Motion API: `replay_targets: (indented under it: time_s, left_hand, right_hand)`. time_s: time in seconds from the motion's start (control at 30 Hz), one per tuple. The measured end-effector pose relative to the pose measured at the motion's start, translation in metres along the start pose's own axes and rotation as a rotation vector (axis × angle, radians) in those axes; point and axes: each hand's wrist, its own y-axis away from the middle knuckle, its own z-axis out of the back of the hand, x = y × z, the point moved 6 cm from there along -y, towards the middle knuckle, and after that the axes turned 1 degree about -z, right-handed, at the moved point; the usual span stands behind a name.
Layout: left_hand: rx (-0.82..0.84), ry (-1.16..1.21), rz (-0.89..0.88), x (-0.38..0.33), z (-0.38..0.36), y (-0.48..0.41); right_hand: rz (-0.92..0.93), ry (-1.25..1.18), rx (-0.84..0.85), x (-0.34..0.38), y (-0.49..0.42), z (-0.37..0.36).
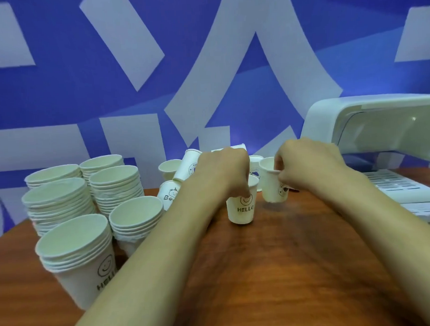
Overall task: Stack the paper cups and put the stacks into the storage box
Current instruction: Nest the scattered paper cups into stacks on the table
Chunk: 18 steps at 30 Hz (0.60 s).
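A white paper cup printed HELLO (242, 209) stands upright on the brown table, and my left hand (224, 172) grips its rim from above. My right hand (309, 162) pinches the rim of a second white cup (273, 182) and holds it slightly tilted just above the table, right of the HELLO cup. Several loose cups (187, 168) lie and stand behind my left hand. Several stacks of cups (117, 183) stand at the left, the nearest stack (78, 255) printed HELLO. The white storage box (378, 132) sits at the right with its lid raised.
The wooden table (285, 258) stretches toward me between my forearms. A white slotted tray part (395, 183) of the box lies low at the right. A blue wall with white shapes (205, 65) stands right behind the table.
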Motion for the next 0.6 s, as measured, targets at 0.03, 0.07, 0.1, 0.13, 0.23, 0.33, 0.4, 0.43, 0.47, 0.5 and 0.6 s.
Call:
replay_targets:
  time_s: [0.03,0.07,0.1,0.13,0.23,0.33,0.4,0.43,0.47,0.5,0.6]
  left_hand:
    - [0.047,0.003,-0.008,-0.001,-0.004,0.002]
    - [0.083,0.001,-0.016,-0.002,-0.009,0.003]
    - [0.102,-0.005,-0.020,-0.002,-0.012,0.004]
    - [0.104,-0.009,-0.023,-0.002,-0.014,0.005]
    - [0.082,0.010,-0.030,-0.002,-0.013,0.005]
    - [0.064,0.028,-0.035,0.001,-0.011,0.004]
    - [0.062,0.038,-0.039,0.001,-0.011,0.005]
    - [0.061,0.048,-0.041,0.001,-0.011,0.005]
    - [0.057,0.052,-0.041,0.000,-0.009,0.006]
    - [0.045,0.055,-0.042,0.000,-0.005,0.006]
    - [-0.044,0.091,-0.040,-0.004,0.020,0.009]
  right_hand:
    - [0.018,-0.002,0.025,0.004,0.002,-0.003]
    - [0.035,-0.010,0.062,0.007,0.004,-0.007]
    - [0.049,-0.016,0.098,0.009,0.005,-0.012]
    - [0.061,-0.021,0.120,0.010,0.006,-0.015]
    - [0.070,-0.013,0.136,0.010,0.007,-0.017]
    - [0.060,-0.007,0.165,0.010,0.007,-0.017]
    - [0.059,-0.005,0.195,0.010,0.008,-0.018]
    - [0.059,-0.002,0.208,0.010,0.009,-0.018]
    - [0.059,0.007,0.214,0.009,0.010,-0.015]
    - [0.061,0.027,0.199,0.007,0.011,-0.010]
    - [0.080,0.117,-0.010,0.008,0.011,0.023]
